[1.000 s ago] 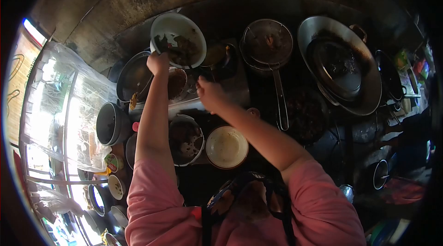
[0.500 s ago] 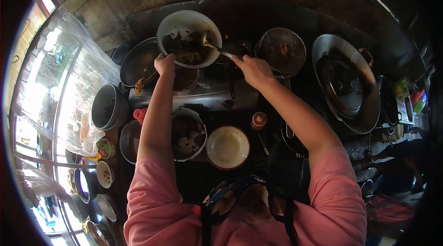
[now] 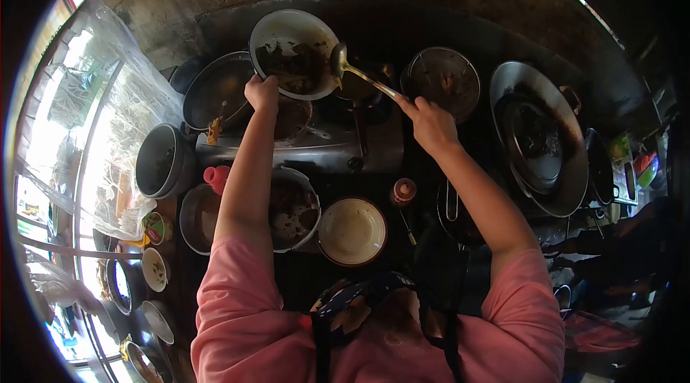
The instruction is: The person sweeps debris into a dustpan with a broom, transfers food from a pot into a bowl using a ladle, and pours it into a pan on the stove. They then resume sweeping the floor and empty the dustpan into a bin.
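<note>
My left hand (image 3: 261, 93) grips the lower left rim of a white bowl (image 3: 323, 36), which is tilted above the stove and holds dark food. My right hand (image 3: 429, 122) is closed on the handle of a metal ladle (image 3: 339, 59). The ladle's head is at the bowl's right rim, over a dark pan (image 3: 363, 84) on the stove (image 3: 323, 151). Whether the ladle holds anything is too dark to tell. Left of the bowl lies a wide pan (image 3: 219, 92) with a piece of food on its edge.
A strainer (image 3: 440, 81) and a large wok (image 3: 575, 160) stand to the right. Nearer are a cream bowl (image 3: 352, 230), a large pot (image 3: 293, 203), a bottle (image 3: 404, 191) and a red-pink object (image 3: 216, 178). Grey bowls (image 3: 162, 160) stand at the left.
My right hand has moved right and down, drawing the ladle out of the bowl to its right rim. The bowl, in my left hand, has tilted more to the right.
</note>
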A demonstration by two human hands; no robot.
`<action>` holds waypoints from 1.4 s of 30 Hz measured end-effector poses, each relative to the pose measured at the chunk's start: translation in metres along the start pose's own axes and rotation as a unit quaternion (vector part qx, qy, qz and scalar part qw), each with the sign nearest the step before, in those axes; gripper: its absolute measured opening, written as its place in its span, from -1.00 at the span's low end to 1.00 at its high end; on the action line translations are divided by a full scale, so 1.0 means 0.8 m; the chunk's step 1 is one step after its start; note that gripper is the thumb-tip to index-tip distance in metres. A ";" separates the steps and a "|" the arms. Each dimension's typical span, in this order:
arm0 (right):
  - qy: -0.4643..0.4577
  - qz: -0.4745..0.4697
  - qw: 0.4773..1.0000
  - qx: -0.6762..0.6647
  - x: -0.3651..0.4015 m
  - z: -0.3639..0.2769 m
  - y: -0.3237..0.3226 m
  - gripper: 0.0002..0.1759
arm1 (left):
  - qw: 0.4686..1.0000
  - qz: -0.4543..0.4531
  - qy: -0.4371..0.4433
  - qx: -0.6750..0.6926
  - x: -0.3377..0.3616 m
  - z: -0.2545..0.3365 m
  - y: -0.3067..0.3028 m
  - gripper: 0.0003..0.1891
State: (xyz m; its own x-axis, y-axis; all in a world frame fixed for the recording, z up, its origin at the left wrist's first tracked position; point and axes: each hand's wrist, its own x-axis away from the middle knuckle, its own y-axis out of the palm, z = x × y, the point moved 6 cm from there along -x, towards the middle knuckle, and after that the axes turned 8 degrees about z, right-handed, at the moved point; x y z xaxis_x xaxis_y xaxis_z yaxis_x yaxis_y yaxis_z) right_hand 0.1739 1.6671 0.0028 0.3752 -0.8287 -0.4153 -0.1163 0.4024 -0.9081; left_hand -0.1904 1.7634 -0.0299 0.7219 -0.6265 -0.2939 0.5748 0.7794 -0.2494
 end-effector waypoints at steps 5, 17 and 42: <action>0.042 0.008 0.999 -0.017 0.033 0.013 0.011 -0.42 | 1.000 -0.015 -0.004 -0.022 0.005 0.014 0.005 -0.78; 0.048 0.022 0.997 -0.054 -0.026 -0.024 0.056 -0.43 | 0.999 -0.035 0.006 0.002 0.014 0.023 0.022 -0.76; 0.154 0.054 0.969 -0.187 0.062 0.032 -0.003 -0.47 | 0.994 -0.009 -0.057 0.094 0.001 -0.001 -0.018 -0.85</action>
State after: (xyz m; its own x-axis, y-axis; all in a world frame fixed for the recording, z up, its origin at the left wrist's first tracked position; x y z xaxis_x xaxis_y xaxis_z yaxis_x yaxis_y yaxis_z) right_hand 0.2164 1.6348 -0.0141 0.0578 -0.8897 -0.4529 -0.4862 0.3712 -0.7911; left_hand -0.1986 1.7518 -0.0274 0.7436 -0.6432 -0.1826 0.6418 0.7632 -0.0746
